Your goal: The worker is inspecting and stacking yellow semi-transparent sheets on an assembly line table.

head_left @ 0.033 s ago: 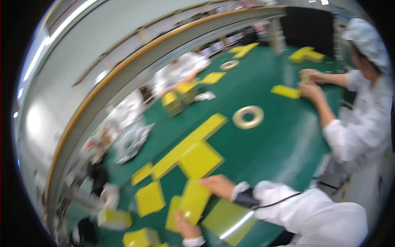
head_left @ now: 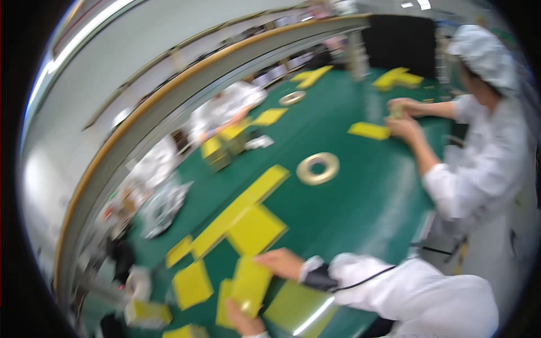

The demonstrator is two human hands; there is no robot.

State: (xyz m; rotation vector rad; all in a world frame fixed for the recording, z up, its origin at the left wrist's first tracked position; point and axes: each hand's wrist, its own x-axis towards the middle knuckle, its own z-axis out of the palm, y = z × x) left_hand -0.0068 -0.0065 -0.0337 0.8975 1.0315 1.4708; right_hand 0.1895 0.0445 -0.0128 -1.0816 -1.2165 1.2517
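Both of my hands are on a yellow rectangular sheet (head_left: 252, 284) at the lower middle. My right hand (head_left: 282, 263) pinches its upper right corner between thumb and fingers. Down at its lower left edge, my left hand (head_left: 243, 321) is closed on the same sheet. Partly behind it shows a narrower yellow strip (head_left: 224, 304); whether the left hand also holds that, I cannot tell. Just beyond lie a larger yellow square stack (head_left: 257, 230) and a long yellow strip (head_left: 239, 213). A translucent yellow-green sheet (head_left: 298, 307) lies under my right forearm.
A tape roll (head_left: 318, 168) lies on the green tabletop (head_left: 349, 208). Yellow blocks (head_left: 214, 153) stand farther left, beside a co-worker in white (head_left: 225, 107). Another co-worker (head_left: 473, 163) handles a small piece at the right. Clear plastic bags (head_left: 163, 208) lie at the left edge.
The whole scene has shifted left and slightly down in the picture as the view turned. My two hands keep their hold on the yellow sheet.
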